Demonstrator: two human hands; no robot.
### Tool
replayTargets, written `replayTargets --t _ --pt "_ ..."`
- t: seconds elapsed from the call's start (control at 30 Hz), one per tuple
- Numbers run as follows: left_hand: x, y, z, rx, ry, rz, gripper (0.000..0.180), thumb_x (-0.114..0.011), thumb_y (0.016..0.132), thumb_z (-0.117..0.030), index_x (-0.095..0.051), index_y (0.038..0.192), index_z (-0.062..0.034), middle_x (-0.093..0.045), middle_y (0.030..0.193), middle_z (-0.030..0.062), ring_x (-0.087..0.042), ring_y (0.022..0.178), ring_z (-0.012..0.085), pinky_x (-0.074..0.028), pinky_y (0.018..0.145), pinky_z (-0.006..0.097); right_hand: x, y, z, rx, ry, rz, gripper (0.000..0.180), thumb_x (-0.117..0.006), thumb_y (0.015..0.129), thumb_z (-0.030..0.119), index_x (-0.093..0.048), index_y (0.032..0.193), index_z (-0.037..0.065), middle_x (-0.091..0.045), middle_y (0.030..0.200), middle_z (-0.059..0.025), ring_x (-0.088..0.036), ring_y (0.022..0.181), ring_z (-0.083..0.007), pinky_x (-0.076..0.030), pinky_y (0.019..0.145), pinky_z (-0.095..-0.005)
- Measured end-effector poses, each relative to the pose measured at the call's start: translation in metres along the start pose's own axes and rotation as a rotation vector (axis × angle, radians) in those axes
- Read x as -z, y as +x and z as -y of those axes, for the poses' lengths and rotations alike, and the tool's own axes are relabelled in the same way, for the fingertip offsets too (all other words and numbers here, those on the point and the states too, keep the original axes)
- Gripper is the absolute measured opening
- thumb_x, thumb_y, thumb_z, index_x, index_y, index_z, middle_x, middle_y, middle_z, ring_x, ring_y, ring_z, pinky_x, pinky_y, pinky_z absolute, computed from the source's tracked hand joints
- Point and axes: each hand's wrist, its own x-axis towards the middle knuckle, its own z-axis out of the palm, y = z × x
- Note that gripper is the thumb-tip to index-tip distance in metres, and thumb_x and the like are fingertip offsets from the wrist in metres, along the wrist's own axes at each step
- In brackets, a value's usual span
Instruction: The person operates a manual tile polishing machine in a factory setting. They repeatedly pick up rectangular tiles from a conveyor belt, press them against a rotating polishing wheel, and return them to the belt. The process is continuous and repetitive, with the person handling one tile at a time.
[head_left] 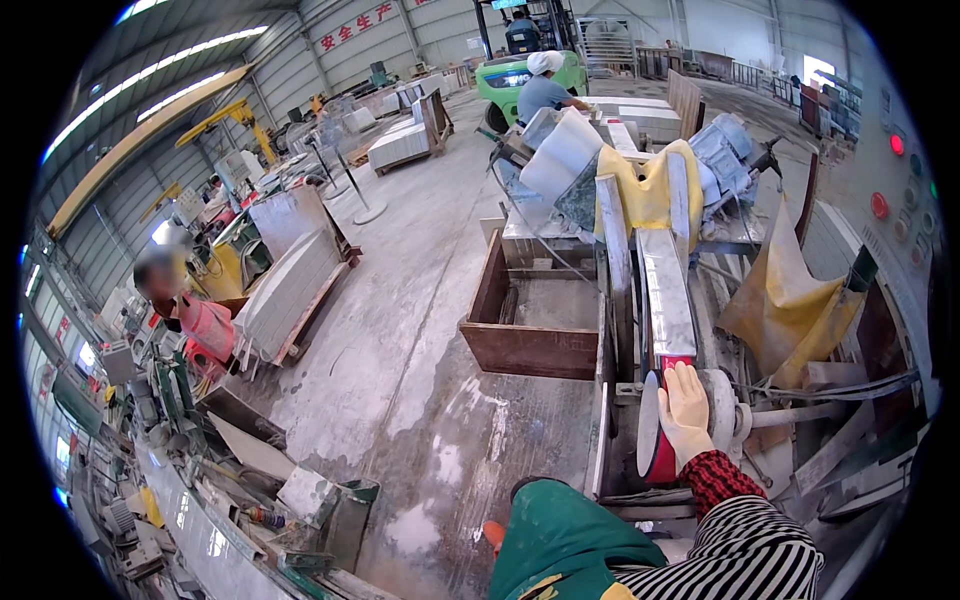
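Note:
My right hand (685, 408), in a cream glove, lies flat with fingers stretched forward on a red band (661, 455) around a drum at the near end of a machine. A pale disc (647, 420) flanks the drum on the left; a round grey flange (722, 408) is on its right. Just beyond my fingertips, a long, wet-looking pale strip (668, 290) runs away towards a yellow cover (648, 185). Beside my green apron (550, 545), at its left edge, a small orange shape (493, 533) shows; whether it is my left hand I cannot tell.
A brown open-topped frame (530, 350) stands left of the machine. To the right hang a yellow sheet (790, 290) and a control panel (895, 190). Pale slabs (290, 290) are stacked at left. A co-worker (545, 85) and a green forklift (500, 80) are farther off.

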Motion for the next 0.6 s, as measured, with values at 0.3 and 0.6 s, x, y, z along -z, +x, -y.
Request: replayTargets --t 0.3,0.6 --pt "0.028 -0.001 -0.036 0.014 -0.017 0.012 0.037 -0.062 0.097 -0.033 -0.078 0.119 -0.0075 -0.062 0.127 0.032 -0.06 0.113 0.0465 -0.047 0.101 0.055 0.011 -0.008 0.006 -0.001 -0.015 -0.011 0.043 -0.071 0.092 0.014 -0.063 0.129 -0.005 -0.061 0.136 -0.029 -0.057 0.128 -0.0493 -0.045 0.114 -0.0537" --pt "0.025 0.002 -0.033 0.001 -0.009 0.034 0.039 -0.062 0.099 -0.036 -0.078 0.127 -0.0119 -0.062 0.132 0.0285 -0.061 0.117 0.0441 -0.042 0.108 0.055 0.004 -0.022 0.006 -0.031 -0.045 -0.022 0.042 -0.07 0.094 0.018 -0.064 0.131 -0.001 -0.062 0.138 -0.0265 -0.058 0.13 -0.0471 -0.046 0.114 -0.053"
